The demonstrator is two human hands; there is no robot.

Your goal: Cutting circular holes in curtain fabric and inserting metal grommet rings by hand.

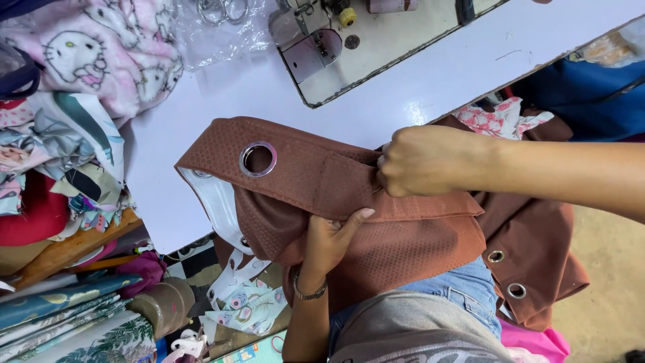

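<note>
— Where are the hands? 
— Nearest, the left hand [329,238] presses up under the brown curtain [376,222], fingers curled into its fold. Above it, the right hand [420,160] is clenched on the banded top edge.
— And the step? 
— Pleating the eyelet header, I'd judge; the next fold wants the metal ring [258,158] aligned. The cloth lies over the lap and white bench [430,81], the sewing machine [316,40] beyond.

Right hand [420,161] fingertips buried in brown curtain [376,222] fold; sewing machine [322,40] cut off, perhaps half.
</note>
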